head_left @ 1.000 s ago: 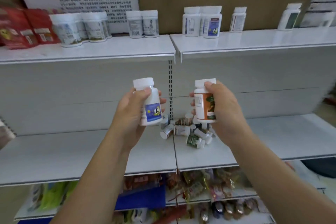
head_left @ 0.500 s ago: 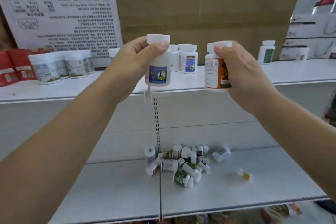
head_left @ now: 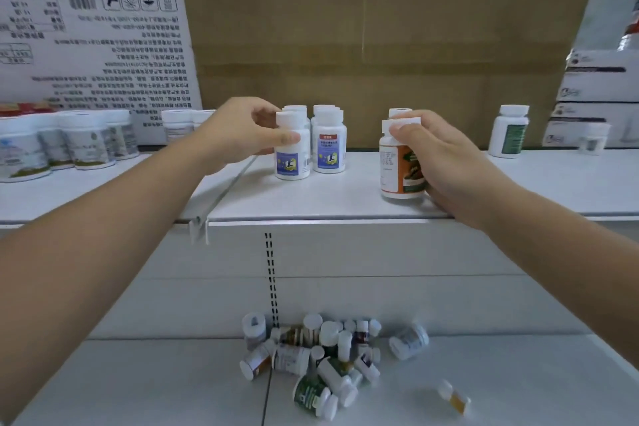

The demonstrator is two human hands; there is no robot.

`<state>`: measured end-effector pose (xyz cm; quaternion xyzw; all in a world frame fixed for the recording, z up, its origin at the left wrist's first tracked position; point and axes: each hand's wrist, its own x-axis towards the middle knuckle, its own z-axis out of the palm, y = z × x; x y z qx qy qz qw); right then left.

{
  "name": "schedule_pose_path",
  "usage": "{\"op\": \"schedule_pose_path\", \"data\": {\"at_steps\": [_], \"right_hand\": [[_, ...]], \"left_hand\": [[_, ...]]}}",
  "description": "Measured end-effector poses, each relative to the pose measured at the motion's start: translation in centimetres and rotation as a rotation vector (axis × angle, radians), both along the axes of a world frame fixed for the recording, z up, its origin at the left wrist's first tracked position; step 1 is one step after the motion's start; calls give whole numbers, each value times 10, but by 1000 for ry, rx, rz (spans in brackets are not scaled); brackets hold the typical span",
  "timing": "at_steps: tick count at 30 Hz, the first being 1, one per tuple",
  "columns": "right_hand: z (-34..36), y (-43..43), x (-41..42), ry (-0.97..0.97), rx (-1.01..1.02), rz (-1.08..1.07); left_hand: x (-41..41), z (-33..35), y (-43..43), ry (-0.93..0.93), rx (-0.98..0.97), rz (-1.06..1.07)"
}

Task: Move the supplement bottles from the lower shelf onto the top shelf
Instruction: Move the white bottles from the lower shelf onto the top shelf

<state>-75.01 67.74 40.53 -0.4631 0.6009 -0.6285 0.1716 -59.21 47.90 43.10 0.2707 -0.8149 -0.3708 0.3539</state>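
Down low and closest, far under both hands: a pile of bottles (head_left: 311, 356) lying on the lower shelf (head_left: 138, 384), mostly tipped over. Off to its right, one white bottle (head_left: 409, 341) on its side, and a tiny yellow one (head_left: 454, 398) alone. All of that left to move, so lots of work to go.

Higher up, on the top shelf (head_left: 311, 204): left hand (head_left: 242, 135) wrapped around the blue bottle (head_left: 292, 145), thumb and fingers pressed on its sides below the cap. Standing straight, bottom on the shelf or very near it. Just right of that grip, touching or almost touching, one more blue-label bottle (head_left: 328, 145), with more white caps behind.

Right hand (head_left: 442, 159) squeezed around the orange bottle (head_left: 401, 169), thumb up by the cap, fingers around the far side. Also upright, looks set down near the front edge. Behind that grip, another white cap (head_left: 399, 112) peeking out.

Looks like these two are nearly done, only letting go left.

Farther off to the right of the right hand, a green-label bottle (head_left: 510, 131). Far left of the left hand, a row of jars (head_left: 69, 142). At the very back, brown cardboard (head_left: 380, 45).
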Motion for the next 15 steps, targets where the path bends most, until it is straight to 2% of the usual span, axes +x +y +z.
{"op": "schedule_pose_path", "data": {"at_steps": [3,7,11,13,15], "right_hand": [[-3,1,-4,3,8,9],[-3,2,-4,-45,5,5],[-2,1,-4,-47,8,-6],[-1,1,-4,-59,13,-5],[1,1,-6,-83,17,1]], "left_hand": [[1,-6,-7,-123,-146,54],[-3,-12,-9,-277,-242,125],[12,-1,6,-527,-369,225],[20,3,17,-547,-434,195],[25,4,32,-556,-446,34]]}}
